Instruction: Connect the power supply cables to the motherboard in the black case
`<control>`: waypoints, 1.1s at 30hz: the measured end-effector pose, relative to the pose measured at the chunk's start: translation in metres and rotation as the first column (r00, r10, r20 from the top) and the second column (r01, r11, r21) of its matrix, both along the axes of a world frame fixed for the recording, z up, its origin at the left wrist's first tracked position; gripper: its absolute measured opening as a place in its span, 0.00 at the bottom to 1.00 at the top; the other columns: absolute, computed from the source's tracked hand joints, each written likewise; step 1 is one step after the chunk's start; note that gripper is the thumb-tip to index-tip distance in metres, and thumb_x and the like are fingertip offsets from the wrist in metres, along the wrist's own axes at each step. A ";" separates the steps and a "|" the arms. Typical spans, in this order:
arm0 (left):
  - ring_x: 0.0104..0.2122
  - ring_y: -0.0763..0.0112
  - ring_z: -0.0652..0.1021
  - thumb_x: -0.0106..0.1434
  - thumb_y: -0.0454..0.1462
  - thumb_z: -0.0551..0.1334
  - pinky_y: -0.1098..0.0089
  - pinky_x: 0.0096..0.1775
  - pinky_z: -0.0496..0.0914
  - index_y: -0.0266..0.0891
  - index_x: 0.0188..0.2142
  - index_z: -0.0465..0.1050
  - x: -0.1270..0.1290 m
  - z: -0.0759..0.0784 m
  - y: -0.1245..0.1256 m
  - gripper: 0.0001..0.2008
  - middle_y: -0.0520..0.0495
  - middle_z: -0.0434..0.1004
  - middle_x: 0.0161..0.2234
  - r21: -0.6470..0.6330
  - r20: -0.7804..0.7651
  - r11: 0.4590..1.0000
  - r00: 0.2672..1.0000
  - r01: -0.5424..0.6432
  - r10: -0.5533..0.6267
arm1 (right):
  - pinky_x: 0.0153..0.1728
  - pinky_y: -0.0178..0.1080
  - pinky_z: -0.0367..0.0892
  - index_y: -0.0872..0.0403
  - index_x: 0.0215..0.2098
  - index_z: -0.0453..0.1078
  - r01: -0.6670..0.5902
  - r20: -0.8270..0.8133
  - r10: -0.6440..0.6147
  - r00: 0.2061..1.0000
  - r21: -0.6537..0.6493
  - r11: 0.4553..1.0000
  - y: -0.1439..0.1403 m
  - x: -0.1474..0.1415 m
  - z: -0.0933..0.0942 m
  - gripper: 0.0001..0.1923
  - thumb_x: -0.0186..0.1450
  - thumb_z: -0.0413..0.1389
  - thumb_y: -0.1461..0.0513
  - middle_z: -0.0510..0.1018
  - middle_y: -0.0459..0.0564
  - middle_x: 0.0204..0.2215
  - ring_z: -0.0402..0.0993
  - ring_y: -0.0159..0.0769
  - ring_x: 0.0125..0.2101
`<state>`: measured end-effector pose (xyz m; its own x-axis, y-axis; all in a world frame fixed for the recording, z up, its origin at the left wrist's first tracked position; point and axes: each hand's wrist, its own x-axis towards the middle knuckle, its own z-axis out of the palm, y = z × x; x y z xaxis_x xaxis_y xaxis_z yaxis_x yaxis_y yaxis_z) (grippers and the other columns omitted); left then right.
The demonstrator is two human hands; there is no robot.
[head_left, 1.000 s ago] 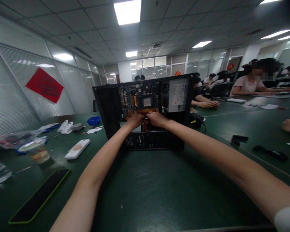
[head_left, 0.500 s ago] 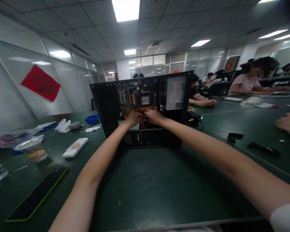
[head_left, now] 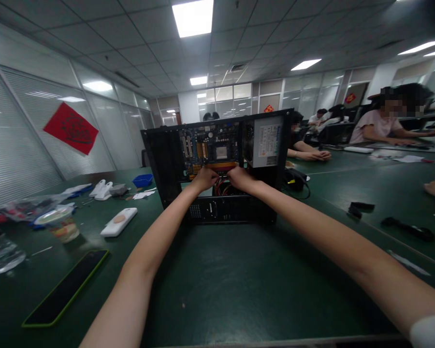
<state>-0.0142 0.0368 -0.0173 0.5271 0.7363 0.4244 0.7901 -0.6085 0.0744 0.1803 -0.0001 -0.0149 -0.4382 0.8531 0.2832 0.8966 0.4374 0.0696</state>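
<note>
The computer case [head_left: 235,210] is placed on the table [head_left: 239,275], with the motherboard [head_left: 209,145] mounted inside and the power supply [head_left: 267,144] set at its right. Below the motherboard, cables [head_left: 223,188] are seen between the left hand [head_left: 204,180] and the right hand [head_left: 241,179], both at its lower edge. Left of the case, a tray [head_left: 142,181] is set far, a device [head_left: 118,227] nearer and a phone [head_left: 67,289] nearest; left of the device, a cup [head_left: 65,231] and a bottle [head_left: 2,251] are placed.
</note>
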 end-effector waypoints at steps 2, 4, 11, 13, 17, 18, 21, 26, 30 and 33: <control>0.45 0.60 0.84 0.66 0.32 0.63 0.67 0.50 0.73 0.34 0.45 0.86 0.000 0.000 0.001 0.12 0.40 0.86 0.43 0.003 0.004 1.000 1.000 0.000 0.000 | 0.52 0.41 0.71 0.66 0.53 0.78 0.024 -0.013 -0.024 1.000 0.030 0.999 0.001 -0.001 0.000 0.20 0.70 0.48 0.70 0.81 0.72 0.50 0.79 0.51 0.52; 0.46 0.60 0.84 0.66 0.32 0.63 0.68 0.51 0.73 0.35 0.45 0.86 -0.001 0.000 0.001 0.12 0.41 0.86 0.44 -0.001 0.008 1.000 1.000 0.013 -0.013 | 0.51 0.41 0.72 0.66 0.52 0.79 0.037 -0.018 -0.036 0.999 0.048 0.998 0.002 -0.002 0.000 0.20 0.69 0.49 0.70 0.81 0.72 0.49 0.80 0.51 0.51; 0.45 0.62 0.84 0.67 0.32 0.63 0.69 0.50 0.73 0.36 0.44 0.86 -0.002 0.001 0.001 0.12 0.43 0.86 0.42 -0.023 0.014 1.000 1.000 0.003 -0.002 | 0.46 0.41 0.74 0.66 0.50 0.80 0.077 -0.018 -0.076 0.997 0.091 0.993 0.002 -0.006 -0.002 0.18 0.67 0.53 0.69 0.82 0.73 0.45 0.82 0.54 0.48; 0.45 0.61 0.84 0.66 0.32 0.63 0.69 0.49 0.73 0.35 0.45 0.86 0.001 0.002 -0.001 0.13 0.43 0.86 0.43 -0.037 0.018 0.999 1.000 -0.014 0.014 | 0.46 0.39 0.74 0.66 0.51 0.79 0.081 -0.017 -0.080 0.997 0.092 0.992 0.002 -0.007 -0.002 0.17 0.67 0.55 0.68 0.82 0.72 0.45 0.82 0.53 0.48; 0.42 0.60 0.84 0.66 0.32 0.62 0.69 0.47 0.73 0.33 0.45 0.86 0.006 0.004 -0.004 0.14 0.42 0.86 0.42 -0.065 0.017 0.996 0.997 -0.069 0.070 | 0.46 0.40 0.73 0.66 0.52 0.78 0.063 -0.003 -0.063 0.998 0.094 0.994 -0.001 -0.011 0.002 0.18 0.67 0.55 0.67 0.82 0.72 0.47 0.81 0.53 0.48; 0.42 0.60 0.84 0.66 0.32 0.62 0.69 0.47 0.73 0.34 0.45 0.86 0.006 0.004 -0.005 0.14 0.42 0.86 0.42 -0.066 0.020 0.995 0.997 -0.079 0.081 | 0.45 0.41 0.73 0.66 0.51 0.79 0.052 0.004 -0.053 0.999 0.098 0.994 -0.004 -0.011 0.003 0.17 0.68 0.54 0.68 0.82 0.72 0.47 0.81 0.53 0.48; 0.46 0.61 0.83 0.67 0.33 0.62 0.68 0.51 0.71 0.36 0.46 0.85 0.003 0.005 -0.016 0.13 0.43 0.86 0.44 -0.055 0.022 0.994 0.995 -0.096 0.098 | 0.42 0.41 0.71 0.64 0.50 0.78 0.004 0.028 -0.008 1.000 0.128 0.992 -0.023 -0.001 0.009 0.17 0.70 0.50 0.68 0.82 0.70 0.46 0.81 0.51 0.46; 0.43 0.60 0.83 0.73 0.39 0.56 0.67 0.45 0.71 0.39 0.44 0.85 -0.002 -0.003 -0.076 0.17 0.43 0.86 0.42 0.032 0.132 0.988 0.981 -0.150 0.144 | 0.37 0.42 0.64 0.61 0.45 0.77 -0.279 0.271 0.193 0.943 0.328 0.902 -0.075 0.062 0.005 0.21 0.77 0.43 0.60 0.82 0.65 0.39 0.80 0.49 0.41; 0.35 0.57 0.82 0.75 0.48 0.51 0.65 0.37 0.69 0.43 0.37 0.85 0.012 -0.018 -0.125 0.25 0.43 0.85 0.34 -0.010 0.082 0.953 0.950 -0.301 0.301 | 0.36 0.41 0.58 0.62 0.55 0.74 -0.563 0.538 0.334 0.774 0.343 0.752 -0.093 0.115 -0.013 0.17 0.73 0.52 0.62 0.82 0.58 0.32 0.77 0.41 0.32; 0.39 0.53 0.82 0.73 0.50 0.52 0.64 0.37 0.69 0.46 0.40 0.86 0.025 -0.018 -0.130 0.24 0.42 0.85 0.36 -0.029 0.073 0.893 0.890 -0.449 0.450 | 0.37 0.42 0.55 0.64 0.60 0.71 -0.585 0.540 0.325 0.777 0.424 0.692 -0.087 0.124 -0.025 0.21 0.69 0.52 0.70 0.82 0.57 0.32 0.75 0.38 0.31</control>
